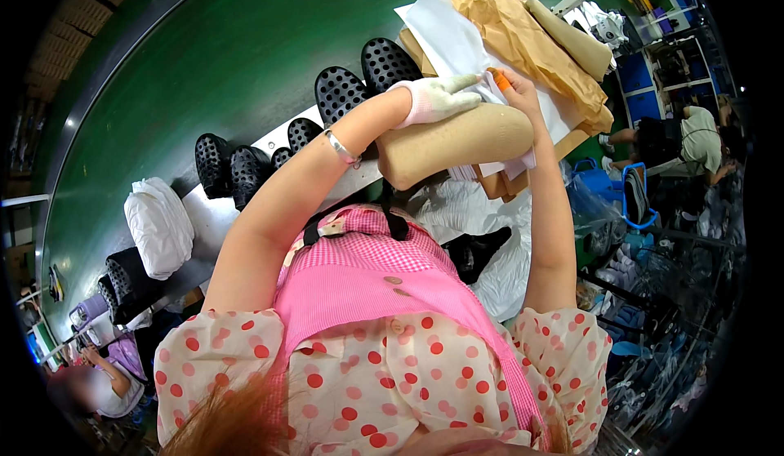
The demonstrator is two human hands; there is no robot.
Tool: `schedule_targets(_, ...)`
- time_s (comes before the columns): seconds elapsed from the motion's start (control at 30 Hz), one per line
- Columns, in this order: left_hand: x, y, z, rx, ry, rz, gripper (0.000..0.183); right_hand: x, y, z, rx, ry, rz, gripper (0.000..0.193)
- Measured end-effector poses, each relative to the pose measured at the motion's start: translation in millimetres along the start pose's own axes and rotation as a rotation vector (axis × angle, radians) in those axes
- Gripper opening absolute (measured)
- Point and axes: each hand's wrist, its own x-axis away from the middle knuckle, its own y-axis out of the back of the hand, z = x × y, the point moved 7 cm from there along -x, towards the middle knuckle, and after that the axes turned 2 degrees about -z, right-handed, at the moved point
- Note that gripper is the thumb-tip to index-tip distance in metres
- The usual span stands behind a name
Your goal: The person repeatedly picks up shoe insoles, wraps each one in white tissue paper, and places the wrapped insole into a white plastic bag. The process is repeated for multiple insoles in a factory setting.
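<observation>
My left hand [441, 99], in a whitish knit glove, has its fingers stretched toward the right hand, lying over white paper just above a tan, rounded foot-shaped form [457, 143]. My right hand [514, 91], with orange finger covers, pinches the edge of a white paper sheet [441, 35]. Beneath its wrist is the rounded right end of the form; what supports the form is hidden. Crumpled brown paper [510, 27] lies behind the white sheet. Black perforated clogs [339, 94] stand beside my left forearm.
More black clogs [214, 166] line the metal bench [204, 215], with a white plastic bundle [160, 227] at the left. A crinkled white bag [498, 272] lies by my lap. Bagged items [645, 284] fill the right side. Other people sit at far right and lower left.
</observation>
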Motion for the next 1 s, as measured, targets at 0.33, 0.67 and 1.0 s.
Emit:
schedule_targets(0.33, -9, -10, 13, -0.099, 0.141, 0.062, 0.072, -38, 66, 15, 0.012, 0.007, -0.324, 0.024)
schedule_targets(0.67, 32, 5, -2, 0.146, -0.021, -0.106, 0.083, -5, 143, 195, 0.042, 0.389, -0.536, 0.027)
schedule_targets(1.0, 157, 57, 36, 0.983, 0.13, -0.182, 0.027, 62, -30, 267, 0.233, 0.497, -0.414, 0.032)
